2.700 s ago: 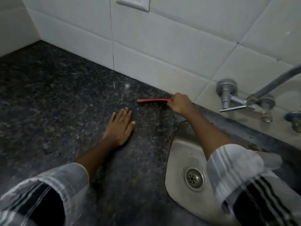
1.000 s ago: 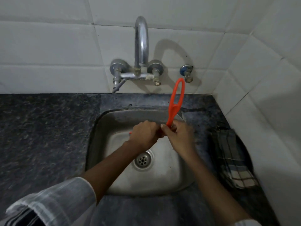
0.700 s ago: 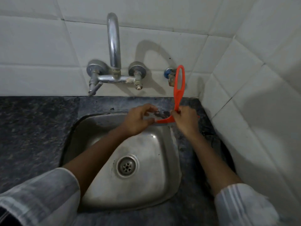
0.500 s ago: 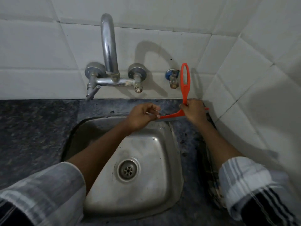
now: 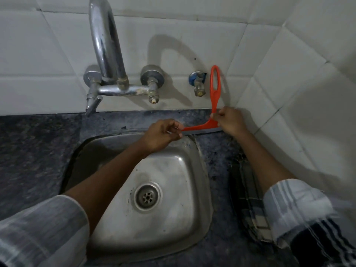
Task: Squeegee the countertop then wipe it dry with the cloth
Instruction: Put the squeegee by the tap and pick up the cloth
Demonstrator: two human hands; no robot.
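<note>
Listing what we see from the head camera, item by item.

Squeegee (image 5: pixel 207 126): orange plastic, upper centre-right of the frame. Its blade runs level along the dark stone countertop (image 5: pixel 38 151) at the back edge of the sink (image 5: pixel 173 237); whether the blade touches the stone we cannot tell. Its looped handle stands upright against the tiled wall (image 5: pixel 48 64).

Right hand (image 5: pixel 229 120): centre-right, fingers curled round the base of the handle, where it meets the blade.

Left hand (image 5: pixel 160 134): centre of the frame, over the far rim of the sink, fingertips pinching the left tip of the blade.

Cloth (image 5: pixel 252 212): checked, dark, lower right, lying on the countertop between the sink and the right wall, partly hidden under our right forearm and sleeve (image 5: pixel 300 212).

Sink: steel, lower centre, with a round drain (image 5: pixel 147 197) in its floor. Our left forearm crosses above it.

Tap (image 5: pixel 107 54): chrome, upper left, wall-mounted, curved spout rising out of the top of the frame.

Small valve (image 5: pixel 198 81): with a blue fitting, on the wall just left of the handle loop.
</note>
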